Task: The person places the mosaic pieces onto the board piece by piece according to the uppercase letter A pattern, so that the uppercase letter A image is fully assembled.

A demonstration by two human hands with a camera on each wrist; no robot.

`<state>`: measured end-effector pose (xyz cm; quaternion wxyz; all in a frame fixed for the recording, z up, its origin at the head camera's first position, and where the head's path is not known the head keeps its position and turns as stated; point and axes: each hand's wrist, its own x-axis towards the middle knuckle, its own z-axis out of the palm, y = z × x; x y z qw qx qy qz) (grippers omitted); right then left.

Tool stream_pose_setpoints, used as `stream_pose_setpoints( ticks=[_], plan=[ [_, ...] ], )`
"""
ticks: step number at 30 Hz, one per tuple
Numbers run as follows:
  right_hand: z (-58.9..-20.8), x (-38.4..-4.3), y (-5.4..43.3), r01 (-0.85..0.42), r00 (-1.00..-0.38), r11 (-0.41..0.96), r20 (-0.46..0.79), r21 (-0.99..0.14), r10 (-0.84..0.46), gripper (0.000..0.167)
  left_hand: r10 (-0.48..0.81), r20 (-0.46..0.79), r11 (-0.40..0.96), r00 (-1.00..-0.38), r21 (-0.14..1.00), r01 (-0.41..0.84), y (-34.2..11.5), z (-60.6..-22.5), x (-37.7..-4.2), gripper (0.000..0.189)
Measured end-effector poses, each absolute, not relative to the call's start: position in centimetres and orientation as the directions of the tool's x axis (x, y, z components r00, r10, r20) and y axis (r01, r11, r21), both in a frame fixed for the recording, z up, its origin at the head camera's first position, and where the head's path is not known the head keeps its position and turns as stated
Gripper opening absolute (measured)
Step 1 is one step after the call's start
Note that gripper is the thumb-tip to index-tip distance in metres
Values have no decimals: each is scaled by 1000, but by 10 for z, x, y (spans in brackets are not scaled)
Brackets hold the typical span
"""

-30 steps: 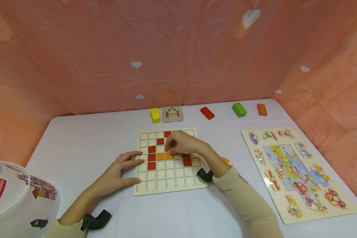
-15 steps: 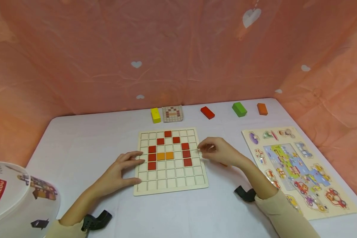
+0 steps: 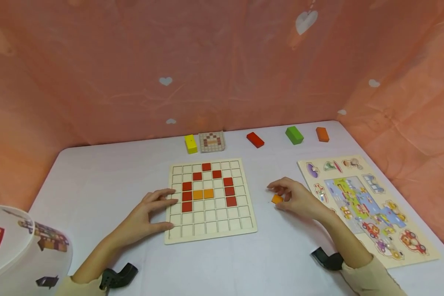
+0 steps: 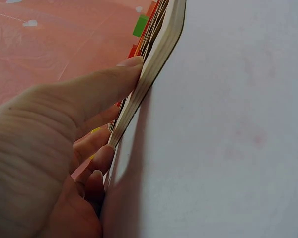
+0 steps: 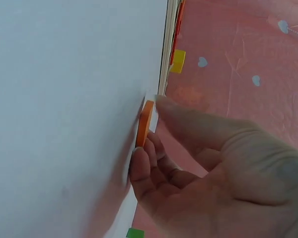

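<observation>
A wooden grid board point(image 3: 211, 227) lies mid-table, with red tiles point(image 3: 229, 191) in an arch shape and two orange tiles point(image 3: 203, 194) side by side. My left hand point(image 3: 144, 216) touches its left edge, fingers spread and fairly straight; the left wrist view has the thumb at the board's edge point(image 4: 154, 64). To the right of the board, my right hand point(image 3: 297, 199) pinches a loose orange tile point(image 3: 277, 199) at the tabletop. In the right wrist view this tile point(image 5: 145, 124) sits between thumb and fingertips.
Along the back stand a yellow block point(image 3: 190, 144), a small pattern card point(image 3: 212, 142), and red point(image 3: 255, 139), green point(image 3: 294, 135) and orange point(image 3: 322, 134) blocks. A picture puzzle board point(image 3: 403, 255) lies at right. A white bucket point(image 3: 52, 263) occupies the front left.
My right hand has let go of the second orange tile on the board, moved right off it and taken hold of the loose orange tile. My left hand stays at the board's edge.
</observation>
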<state>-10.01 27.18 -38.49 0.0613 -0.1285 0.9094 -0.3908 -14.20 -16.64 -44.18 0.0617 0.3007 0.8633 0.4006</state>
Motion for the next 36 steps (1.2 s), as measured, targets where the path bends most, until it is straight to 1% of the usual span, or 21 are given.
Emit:
stream_pose_setpoints(
  ticks=[8,14,18,21,25,29,36],
  plan=[
    [-384,-99,270,-200,-943,686,-51,-699,-328,36,567,149,492,-810,728,478,-166,-442,-141,60],
    [-382,-107,266,-233,-921,689,-70,-687,-382,23,567,150,491,-810,728,478,-166,-442,-141,61],
    [-374,-120,249,-235,-914,692,-87,-683,-396,16,567,154,488,-809,728,481,-166,-442,-141,60],
    [-367,-132,227,-262,-903,667,-67,-697,-424,13,571,163,484,-805,725,490,-165,-442,-141,59],
    [-358,-148,195,-305,-865,624,-65,-720,-498,14,575,164,480,-801,725,494,-165,-442,-141,59],
    [-353,-165,168,-322,-836,620,-91,-716,-541,18,574,151,491,-805,723,486,-166,-441,-142,61],
    [-358,-188,143,-307,-791,609,-160,-731,-590,20,571,141,490,-808,731,474,-165,-440,-141,60]
  ],
)
